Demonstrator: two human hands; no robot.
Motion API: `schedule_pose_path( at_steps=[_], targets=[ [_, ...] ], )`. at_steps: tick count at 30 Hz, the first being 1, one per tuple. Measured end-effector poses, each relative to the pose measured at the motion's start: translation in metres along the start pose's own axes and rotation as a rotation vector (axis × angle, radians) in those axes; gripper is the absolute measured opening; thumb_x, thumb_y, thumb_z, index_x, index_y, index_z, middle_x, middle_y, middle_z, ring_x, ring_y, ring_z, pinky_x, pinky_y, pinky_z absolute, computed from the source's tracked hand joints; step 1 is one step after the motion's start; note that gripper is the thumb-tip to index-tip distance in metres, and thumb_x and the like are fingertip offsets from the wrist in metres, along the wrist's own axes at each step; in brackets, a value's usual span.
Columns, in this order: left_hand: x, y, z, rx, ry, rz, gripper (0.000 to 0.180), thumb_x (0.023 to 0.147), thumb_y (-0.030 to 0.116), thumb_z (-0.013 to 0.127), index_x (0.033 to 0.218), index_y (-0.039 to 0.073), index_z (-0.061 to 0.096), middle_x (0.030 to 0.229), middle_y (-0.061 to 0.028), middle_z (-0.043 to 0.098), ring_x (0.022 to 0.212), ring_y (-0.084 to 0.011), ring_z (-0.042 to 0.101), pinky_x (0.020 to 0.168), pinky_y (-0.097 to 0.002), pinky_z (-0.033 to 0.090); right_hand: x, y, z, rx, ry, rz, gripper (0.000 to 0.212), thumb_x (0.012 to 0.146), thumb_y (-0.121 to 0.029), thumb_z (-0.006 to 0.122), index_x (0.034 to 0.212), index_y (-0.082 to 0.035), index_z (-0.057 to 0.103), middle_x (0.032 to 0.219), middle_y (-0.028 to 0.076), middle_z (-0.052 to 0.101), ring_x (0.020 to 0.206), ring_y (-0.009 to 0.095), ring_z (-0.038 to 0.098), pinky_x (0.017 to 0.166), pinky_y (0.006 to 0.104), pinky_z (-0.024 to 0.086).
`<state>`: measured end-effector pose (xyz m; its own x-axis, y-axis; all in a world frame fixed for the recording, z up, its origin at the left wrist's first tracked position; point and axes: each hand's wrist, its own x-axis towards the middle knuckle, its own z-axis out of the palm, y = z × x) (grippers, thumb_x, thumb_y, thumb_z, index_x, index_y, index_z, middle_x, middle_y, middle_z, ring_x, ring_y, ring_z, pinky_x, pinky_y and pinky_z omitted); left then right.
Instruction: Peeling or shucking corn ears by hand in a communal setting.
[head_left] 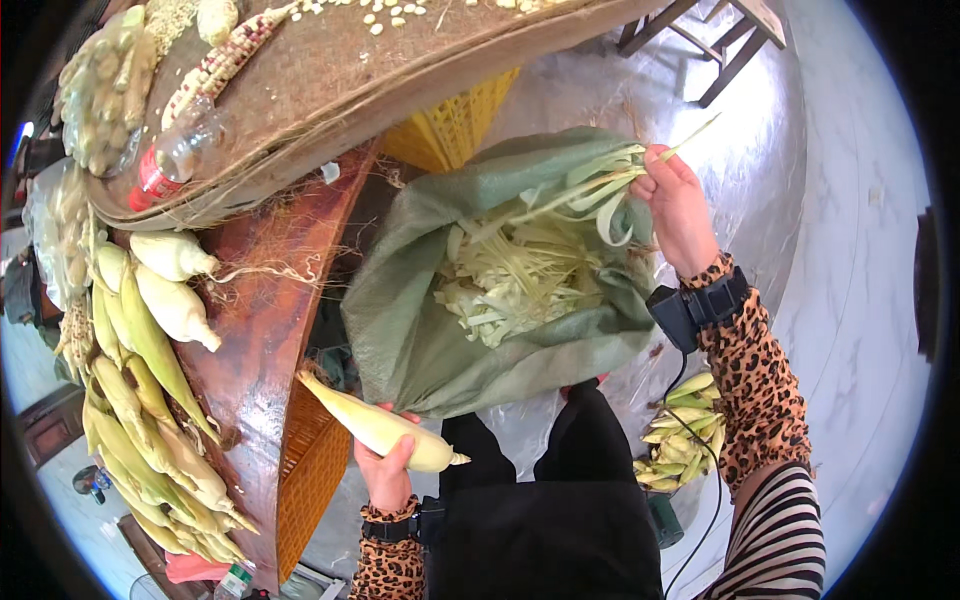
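Note:
My left hand [388, 468] is closed around an ear of corn [385, 428], pale yellow-green and tilted, with its narrow tip toward the wooden table. A few thin husk strips [590, 190] are pinched in my right hand [676, 208], raised over the right rim of a green woven sack [400, 290]. The sack gapes in front of my legs. Inside it lies a heap of loose pale husks [520, 275]. Both wrists carry black straps over leopard-print cuffs.
A reddish wooden table [250, 330] at the left bears several corn ears [150, 450] and a woven tray [330, 75] with kernels and a plastic bottle [175, 160]. Yellow crates [455, 115] stand below. More corn ears [682, 435] lie right of my legs; a wooden stool [730, 45] stands far off.

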<state>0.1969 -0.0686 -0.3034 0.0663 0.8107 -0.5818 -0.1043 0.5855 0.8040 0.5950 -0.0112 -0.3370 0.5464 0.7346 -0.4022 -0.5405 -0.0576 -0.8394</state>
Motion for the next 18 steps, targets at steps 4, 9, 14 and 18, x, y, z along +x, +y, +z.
schedule_pose_path(
  at_steps=[4,9,14,18],
  targets=[
    [0.016,0.0,-0.017,0.083,0.003,-0.063,0.053,0.07,-0.002,0.066,0.117,-0.001,0.042,0.103,-0.0109,0.054,0.091,-0.0227,0.058,0.079,-0.0339,0.048,0.011,0.002,-0.001,-0.189,0.037,-0.135,0.011,0.091,-0.012,0.049,0.094,-0.002,0.051,0.071,-0.003,0.046,0.062,0.006,0.039,0.057,0.0205,0.034],
    [0.047,-0.036,-0.017,0.161,0.049,-0.117,0.043,0.073,-0.004,0.065,0.112,-0.001,0.046,0.095,-0.0082,0.056,0.087,-0.0178,0.058,0.077,-0.0305,0.048,0.037,0.039,-0.032,-0.38,0.2,0.077,0.023,0.089,-0.019,0.051,0.103,-0.001,0.05,0.069,0.003,0.052,0.066,0.011,0.051,0.059,0.025,0.041],
    [0.058,-0.045,-0.016,0.375,0.082,-0.011,0.037,0.072,0.002,0.068,0.102,0.0,0.048,0.09,-0.0067,0.056,0.078,-0.014,0.054,0.071,-0.0272,0.046,-0.001,0.046,-0.027,-1.503,0.184,-0.491,0.048,0.081,-0.026,0.057,0.118,0.0,0.043,0.093,0.019,0.056,0.089,0.032,0.057,0.075,0.0403,0.046],
    [0.056,-0.033,-0.026,0.431,0.102,-0.069,0.041,0.073,0.003,0.066,0.11,-0.001,0.047,0.095,-0.0069,0.054,0.081,-0.0157,0.053,0.073,-0.0282,0.044,-0.036,0.094,-0.023,-1.517,-0.275,-0.41,0.051,0.077,-0.02,0.058,0.123,-0.004,0.043,0.102,0.017,0.056,0.095,0.029,0.056,0.08,0.0385,0.046]
  ],
)
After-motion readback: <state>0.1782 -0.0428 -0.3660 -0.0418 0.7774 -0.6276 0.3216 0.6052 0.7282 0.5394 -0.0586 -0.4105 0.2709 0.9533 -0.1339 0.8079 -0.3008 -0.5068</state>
